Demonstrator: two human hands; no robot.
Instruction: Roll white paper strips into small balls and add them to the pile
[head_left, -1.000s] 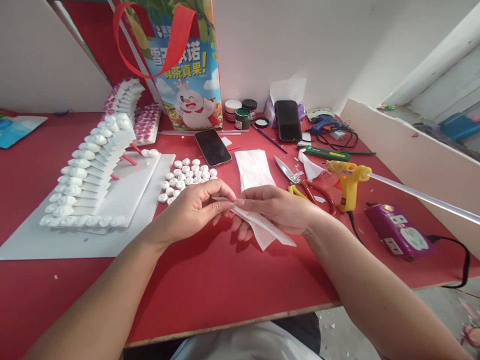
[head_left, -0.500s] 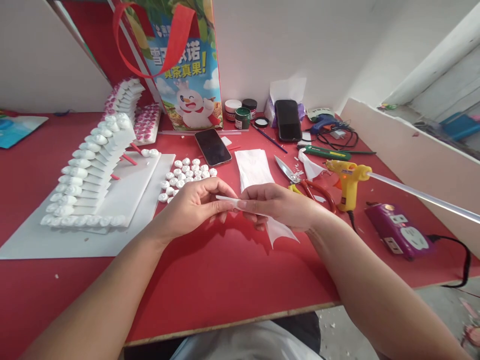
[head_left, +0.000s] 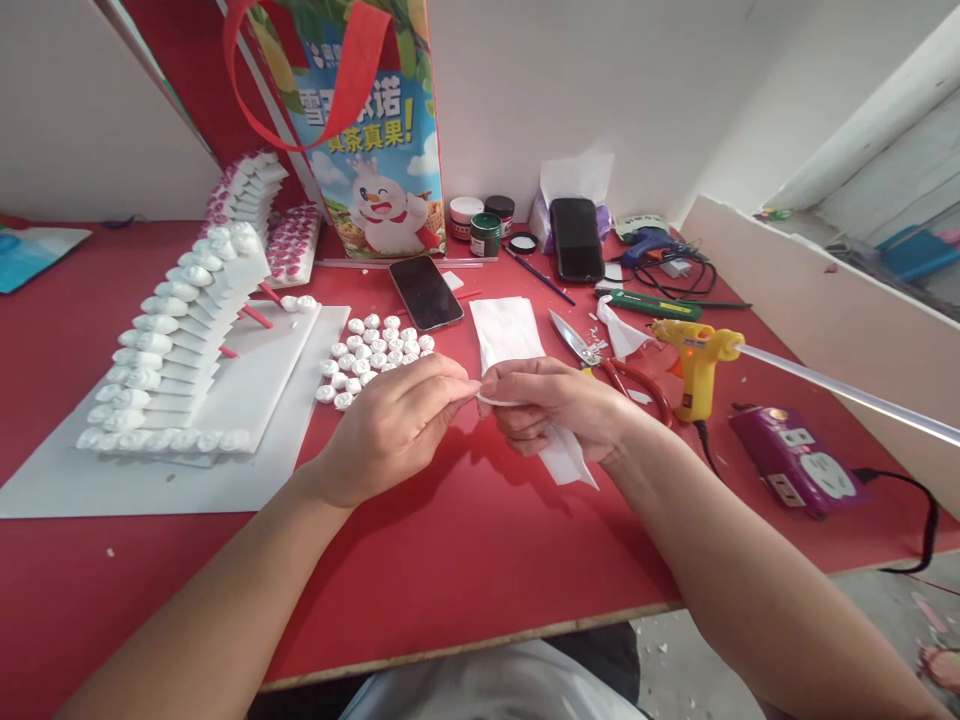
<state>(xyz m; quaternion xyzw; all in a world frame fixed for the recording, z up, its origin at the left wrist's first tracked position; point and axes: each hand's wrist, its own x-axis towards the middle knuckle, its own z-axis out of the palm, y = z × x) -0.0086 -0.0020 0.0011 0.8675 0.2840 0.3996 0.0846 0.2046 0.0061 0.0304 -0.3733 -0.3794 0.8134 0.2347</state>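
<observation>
Between my hands is a strip of thin white tissue paper (head_left: 568,457), its loose end hanging below my right palm. My right hand (head_left: 551,405) is closed around the strip, thumb laid along a narrow folded edge. With fingertips pinched together, my left hand (head_left: 409,415) grips the strip's other end; the fingers hide most of that end. Just behind my hands lies a stack of white tissue sheets (head_left: 510,330). Several small rolled white paper rosettes (head_left: 377,345) are grouped beyond my left hand.
On the left, a curved white structure (head_left: 187,345) edged with rosettes stands on a white board (head_left: 45,480). Scissors (head_left: 574,340), a yellow glue gun (head_left: 694,365) and a purple power strip (head_left: 799,460) are at right. Behind are two phones (head_left: 426,293), paint jars (head_left: 485,233) and a bag (head_left: 382,150).
My left hand has turned over, back upward, and its fingertips have closed on the strip's end. The folded edge that stuck out over the left fingers now lies under my right thumb.
</observation>
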